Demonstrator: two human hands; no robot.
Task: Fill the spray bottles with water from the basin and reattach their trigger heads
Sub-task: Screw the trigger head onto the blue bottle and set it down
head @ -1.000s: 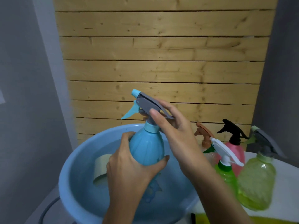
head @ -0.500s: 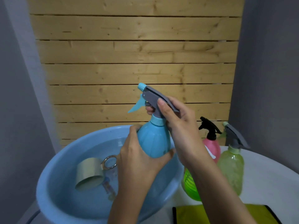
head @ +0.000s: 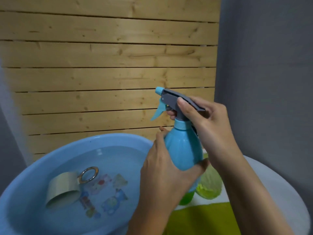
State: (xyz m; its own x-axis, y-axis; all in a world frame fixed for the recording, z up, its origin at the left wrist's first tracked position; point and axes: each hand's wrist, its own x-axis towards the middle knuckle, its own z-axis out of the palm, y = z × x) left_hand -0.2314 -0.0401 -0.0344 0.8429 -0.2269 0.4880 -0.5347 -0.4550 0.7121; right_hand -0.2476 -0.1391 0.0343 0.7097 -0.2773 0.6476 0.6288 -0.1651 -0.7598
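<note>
Blue spray bottle (head: 183, 150) is held upright in the air, over the right-hand edge of the basin (head: 108, 138) and in front of the wooden slat wall (head: 108, 65), resting on nothing. Grey trigger head (head: 176, 100) already sits on the neck, nozzle pointing left, and the blue collar (head: 182, 124) looks down on the thread. Whether it is fully tight can't be told. Bottle is opaque, so no fill level shows. Judged step: screwing or snugging the head on this bottle, so filling is likely done for this one. Left to do: a final twist, then set it down. Left hand (head: 166, 173) is wrapped round the bottle's belly from the left and below, thumb across the near side, fingertips showing round the far shoulder, a full close hold. Right hand (head: 211, 126) is closed on the trigger head, thumb pressed on its near side, fingers curled round the far side at the neck under the lever. Basin holds water, with a metal cup (head: 63, 189) lying on its side in it. Green bottles (head: 210, 187) stand just behind the hands on the white table (head: 279, 192), mostly hidden and heads not visible, so their status is unknown. Yellow-green cloth (head: 203, 217) lies on the table near the person.
</note>
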